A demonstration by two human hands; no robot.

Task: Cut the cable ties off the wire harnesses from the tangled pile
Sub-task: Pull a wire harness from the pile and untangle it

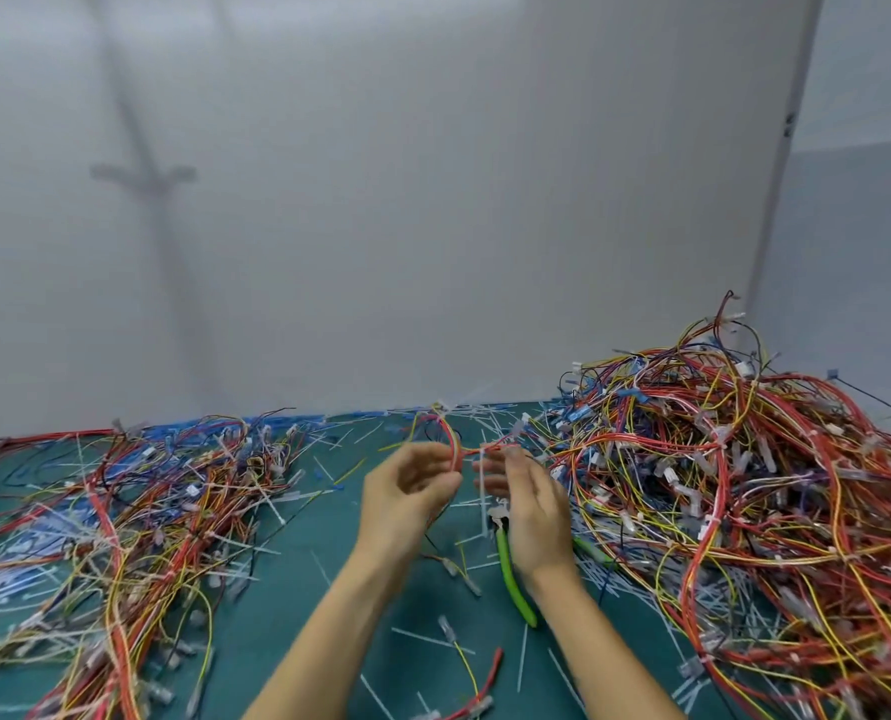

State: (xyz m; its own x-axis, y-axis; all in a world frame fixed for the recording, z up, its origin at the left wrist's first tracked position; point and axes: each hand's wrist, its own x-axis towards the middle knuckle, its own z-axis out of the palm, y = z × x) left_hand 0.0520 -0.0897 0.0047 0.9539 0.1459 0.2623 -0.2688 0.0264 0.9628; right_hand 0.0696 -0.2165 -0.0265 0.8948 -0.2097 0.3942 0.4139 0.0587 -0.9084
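Harness [456, 449] pinched by left hand [407, 491]; right hand [529, 506] grips it and cutters [511, 569].

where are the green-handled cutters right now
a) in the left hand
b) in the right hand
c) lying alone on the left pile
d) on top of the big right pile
b: the green-handled cutters sit under the right hand, handles sticking out below the palm, while the left hand holds only the wire harness.

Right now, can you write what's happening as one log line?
left hand: holds red wire harness | right hand: grips same harness, green-handled cutters tucked under palm | big tangled wire pile: right side
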